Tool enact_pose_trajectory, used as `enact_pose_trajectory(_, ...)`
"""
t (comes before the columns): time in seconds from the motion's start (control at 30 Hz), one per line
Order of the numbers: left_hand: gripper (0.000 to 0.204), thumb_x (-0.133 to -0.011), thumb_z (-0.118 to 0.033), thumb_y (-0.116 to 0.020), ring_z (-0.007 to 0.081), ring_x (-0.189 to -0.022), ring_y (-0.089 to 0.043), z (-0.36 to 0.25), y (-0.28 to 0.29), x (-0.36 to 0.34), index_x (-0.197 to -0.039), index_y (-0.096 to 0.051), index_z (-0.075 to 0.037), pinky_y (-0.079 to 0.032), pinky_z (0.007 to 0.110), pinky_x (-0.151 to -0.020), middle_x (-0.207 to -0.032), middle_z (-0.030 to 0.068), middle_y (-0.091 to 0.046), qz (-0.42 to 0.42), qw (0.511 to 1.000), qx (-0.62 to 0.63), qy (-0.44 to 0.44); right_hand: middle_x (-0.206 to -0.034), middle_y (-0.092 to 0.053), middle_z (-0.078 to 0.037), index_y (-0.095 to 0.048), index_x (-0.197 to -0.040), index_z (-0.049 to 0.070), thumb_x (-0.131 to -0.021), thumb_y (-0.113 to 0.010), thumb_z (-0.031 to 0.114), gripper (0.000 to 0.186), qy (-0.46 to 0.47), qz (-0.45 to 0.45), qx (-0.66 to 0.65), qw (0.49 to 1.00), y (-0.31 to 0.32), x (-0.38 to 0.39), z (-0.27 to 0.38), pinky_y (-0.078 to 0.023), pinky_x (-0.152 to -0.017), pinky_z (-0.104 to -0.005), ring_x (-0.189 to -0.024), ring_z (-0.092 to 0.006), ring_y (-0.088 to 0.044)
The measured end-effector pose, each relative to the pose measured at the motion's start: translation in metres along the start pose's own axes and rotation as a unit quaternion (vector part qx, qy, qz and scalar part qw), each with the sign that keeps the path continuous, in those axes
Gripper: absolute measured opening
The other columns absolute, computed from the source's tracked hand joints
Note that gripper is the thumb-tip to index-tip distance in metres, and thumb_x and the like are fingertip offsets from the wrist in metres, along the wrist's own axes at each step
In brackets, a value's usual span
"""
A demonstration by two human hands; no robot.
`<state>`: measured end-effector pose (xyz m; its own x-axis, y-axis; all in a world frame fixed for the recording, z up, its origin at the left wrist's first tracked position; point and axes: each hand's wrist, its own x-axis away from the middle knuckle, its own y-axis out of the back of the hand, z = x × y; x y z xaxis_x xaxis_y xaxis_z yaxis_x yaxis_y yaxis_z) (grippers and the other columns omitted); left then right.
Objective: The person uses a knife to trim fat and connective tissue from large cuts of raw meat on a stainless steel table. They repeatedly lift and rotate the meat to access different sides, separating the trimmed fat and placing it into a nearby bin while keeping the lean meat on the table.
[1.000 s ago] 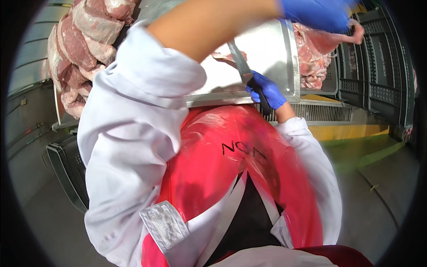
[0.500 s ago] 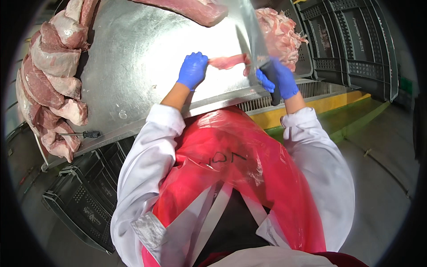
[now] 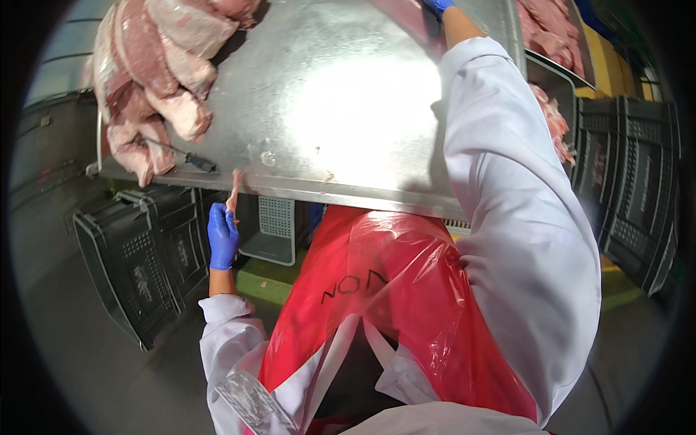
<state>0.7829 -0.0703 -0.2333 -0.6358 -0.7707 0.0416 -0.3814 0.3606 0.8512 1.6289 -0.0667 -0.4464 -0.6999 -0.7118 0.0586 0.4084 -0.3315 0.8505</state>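
Nearest to me is the red apron (image 3: 377, 290), and to its left, just short of the tabletop's near edge, I have the left grip (image 3: 223, 239) in its blue glove, fingers and thumb pinching a thin strip of meat (image 3: 233, 196). The strip is caught by its near end and stands out from the far side of the grip, its free tip overlapping the tabletop's edge in my view; I cannot tell whether the two touch. To the left of that grip sit dark crates (image 3: 138, 268), and just right of it is a grey crate (image 3: 267, 232) below the edge. Beyond spreads the metal tabletop (image 3: 283, 109), with a dark-handled tool (image 3: 201, 163) lying near its left corner, its thin shaft meeting a heap of large meat pieces (image 3: 156, 65). On the right, trimmings (image 3: 552, 123) fill a bin beside more dark crates (image 3: 623, 181). Farthest off, the right grip (image 3: 438, 6) is cut by my view's limit, a dark object (image 3: 433, 23) beside it and a long piece of meat (image 3: 406, 14) just left; I cannot tell how its fingers stand.
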Motion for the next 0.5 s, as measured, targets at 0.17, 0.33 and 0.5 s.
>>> enact_pose_trajectory(0.17, 0.012, -0.105, -0.010, -0.047, 0.0162, -0.080, -0.056, 0.095, 0.009, 0.106, -0.101, -0.051, 0.000, -0.052, 0.032, -0.066, -0.088, 0.0077, -0.053, -0.115, 0.976, 0.011, 0.184, -0.104, -0.070, -0.015, -0.066, -0.112, 0.000, -0.091, -0.059, 0.033, 0.040, 0.042, 0.143, -0.069, 0.986, -0.046, 0.069, 0.142, -0.053, -0.083, -0.0420, -0.090, -0.0291, -0.068)
enact_pose_trajectory(0.33, 0.021, -0.097, -0.018, -0.059, 0.0309, -0.086, -0.061, 0.222, -0.015, 0.107, -0.107, -0.053, 0.000, -0.053, 0.044, -0.082, -0.095, 0.0164, -0.060, 0.003, 0.962, -0.017, 0.272, -0.099, -0.070, -0.019, -0.068, -0.110, -0.002, -0.088, -0.059, 0.034, 0.043, 0.044, 0.085, -0.225, 0.970, 0.019, 0.231, 0.186, -0.052, -0.084, -0.0386, -0.085, -0.0304, -0.067)
enact_pose_trajectory(0.5, 0.052, -0.089, -0.033, -0.069, 0.0471, -0.114, -0.058, 0.164, -0.001, -0.034, -0.124, -0.055, 0.002, -0.047, 0.053, -0.098, -0.119, 0.0290, -0.062, 0.112, 0.953, -0.262, 0.104, -0.095, -0.067, -0.015, -0.053, -0.122, -0.003, -0.097, -0.051, 0.011, 0.029, -0.186, -0.022, -0.625, 0.758, 0.007, 0.357, 0.198, -0.056, -0.063, -0.0304, -0.078, -0.0231, -0.070)
